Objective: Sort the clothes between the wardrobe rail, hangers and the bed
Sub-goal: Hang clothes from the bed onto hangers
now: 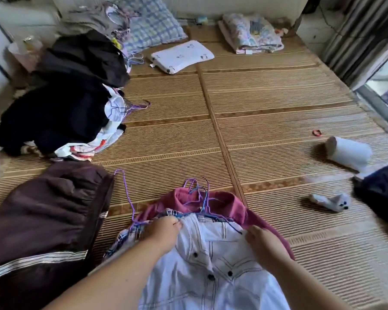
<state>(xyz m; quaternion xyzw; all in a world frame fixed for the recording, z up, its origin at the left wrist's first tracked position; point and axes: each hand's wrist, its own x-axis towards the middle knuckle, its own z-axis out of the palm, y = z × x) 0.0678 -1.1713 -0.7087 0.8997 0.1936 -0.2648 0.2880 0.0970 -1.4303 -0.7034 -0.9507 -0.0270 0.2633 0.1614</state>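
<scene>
Both my arms reach forward. My left hand (pixel 164 229) curls its fingers and pinches the white shirt (pixel 213 271) by the collar. My right hand (pixel 259 240) pinches the other shoulder. The shirt has dark buttons and dark stitches. It lies on a pink top (pixel 233 206) on the bed mat (pixel 278 108), close to me. Wire hangers (pixel 197 191) poke out above its collar.

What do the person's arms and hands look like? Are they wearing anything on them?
The left forearm and right forearm are bare, with no sleeve showing on either. The left hand and right hand have no gloves. No watch, bracelet or ring shows on the parts in view.
</scene>
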